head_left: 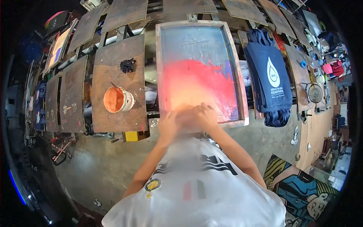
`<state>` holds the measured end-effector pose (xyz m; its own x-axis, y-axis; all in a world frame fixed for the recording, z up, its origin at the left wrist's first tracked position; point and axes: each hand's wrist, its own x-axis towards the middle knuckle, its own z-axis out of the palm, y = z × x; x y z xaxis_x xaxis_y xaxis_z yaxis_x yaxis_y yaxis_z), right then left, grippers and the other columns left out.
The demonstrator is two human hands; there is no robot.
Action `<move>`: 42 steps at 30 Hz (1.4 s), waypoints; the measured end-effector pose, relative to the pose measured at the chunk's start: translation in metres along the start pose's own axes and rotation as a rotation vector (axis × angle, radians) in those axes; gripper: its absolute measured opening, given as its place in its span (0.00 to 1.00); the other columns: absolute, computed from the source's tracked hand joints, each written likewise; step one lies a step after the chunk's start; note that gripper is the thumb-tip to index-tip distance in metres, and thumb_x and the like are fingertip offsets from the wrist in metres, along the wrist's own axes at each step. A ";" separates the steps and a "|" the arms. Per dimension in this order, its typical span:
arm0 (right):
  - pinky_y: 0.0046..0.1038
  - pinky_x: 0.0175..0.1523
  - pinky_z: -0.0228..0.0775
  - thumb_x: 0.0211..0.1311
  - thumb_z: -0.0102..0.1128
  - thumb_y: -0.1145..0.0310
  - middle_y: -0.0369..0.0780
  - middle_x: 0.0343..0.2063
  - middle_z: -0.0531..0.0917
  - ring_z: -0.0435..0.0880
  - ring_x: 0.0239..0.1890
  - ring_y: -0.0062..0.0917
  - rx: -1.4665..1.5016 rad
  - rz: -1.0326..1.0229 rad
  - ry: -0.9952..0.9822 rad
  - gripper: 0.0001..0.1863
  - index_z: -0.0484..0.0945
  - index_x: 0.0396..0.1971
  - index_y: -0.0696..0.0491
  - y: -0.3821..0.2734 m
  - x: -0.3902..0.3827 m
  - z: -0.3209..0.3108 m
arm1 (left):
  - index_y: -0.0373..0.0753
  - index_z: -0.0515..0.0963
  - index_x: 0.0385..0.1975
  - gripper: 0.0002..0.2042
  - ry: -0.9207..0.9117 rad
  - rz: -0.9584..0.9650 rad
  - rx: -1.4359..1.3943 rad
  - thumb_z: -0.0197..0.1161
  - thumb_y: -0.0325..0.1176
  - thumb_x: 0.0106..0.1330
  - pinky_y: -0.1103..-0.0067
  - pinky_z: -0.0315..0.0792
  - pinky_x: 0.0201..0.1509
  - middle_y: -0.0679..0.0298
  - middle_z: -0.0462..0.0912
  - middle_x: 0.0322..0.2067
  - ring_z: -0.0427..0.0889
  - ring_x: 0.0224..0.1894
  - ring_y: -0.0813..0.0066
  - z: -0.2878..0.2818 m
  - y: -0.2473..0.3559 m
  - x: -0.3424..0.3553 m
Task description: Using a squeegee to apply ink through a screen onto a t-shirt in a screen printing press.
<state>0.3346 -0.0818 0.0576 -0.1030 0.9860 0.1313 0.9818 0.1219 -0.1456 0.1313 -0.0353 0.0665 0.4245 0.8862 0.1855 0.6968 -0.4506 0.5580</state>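
A screen printing frame (pixel 241 83) with a wooden border lies in front of me, its mesh grey-blue at the far end. Red-orange ink (pixel 193 81) covers the near part of the mesh, paler toward my hands. At the frame's near edge, my left hand (pixel 168 124) and my right hand (pixel 207 116) are closed at either side of a blurred brownish shape (pixel 187 113). What they grip is too smeared to name. Left of the frame, on a board, stands a white bucket (pixel 128 101) with orange ink and a stick inside. A crumpled black rag (pixel 127 65) lies beyond it.
Brown boards (pixel 124 17) on a metal rack surround the frame. Dark blue tote bags (pixel 261 75) with a white print lie to its right. Farther right is a small fan (pixel 314 93). A yellow box (pixel 132 136) sits under the rack's near edge.
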 end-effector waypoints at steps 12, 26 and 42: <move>0.40 0.42 0.78 0.46 0.68 0.65 0.41 0.37 0.84 0.85 0.42 0.38 0.290 0.299 0.096 0.20 0.78 0.41 0.52 0.030 0.025 -0.026 | 0.43 0.77 0.41 0.23 -0.274 0.662 -0.017 0.78 0.33 0.45 0.60 0.73 0.51 0.61 0.80 0.44 0.80 0.49 0.55 0.019 -0.025 0.163; 0.46 0.41 0.78 0.56 0.67 0.48 0.43 0.38 0.83 0.85 0.44 0.41 0.086 0.549 -0.016 0.25 0.73 0.41 0.52 0.045 0.062 -0.021 | 0.44 0.75 0.46 0.30 -0.455 0.739 0.145 0.80 0.43 0.41 0.64 0.69 0.53 0.63 0.78 0.44 0.77 0.53 0.59 0.046 -0.023 0.224; 0.44 0.52 0.71 0.58 0.62 0.59 0.36 0.41 0.85 0.84 0.47 0.33 -0.187 -0.229 -0.157 0.14 0.79 0.43 0.45 0.033 0.143 0.019 | 0.31 0.72 0.52 0.35 -0.015 0.083 0.071 0.80 0.42 0.46 0.56 0.52 0.75 0.47 0.67 0.64 0.52 0.74 0.42 0.009 -0.062 0.078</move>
<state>0.3489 0.0653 0.0530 -0.3332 0.9427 -0.0155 0.9412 0.3335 0.0547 0.1265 0.0607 0.0392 0.4905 0.8441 0.2164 0.6981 -0.5293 0.4822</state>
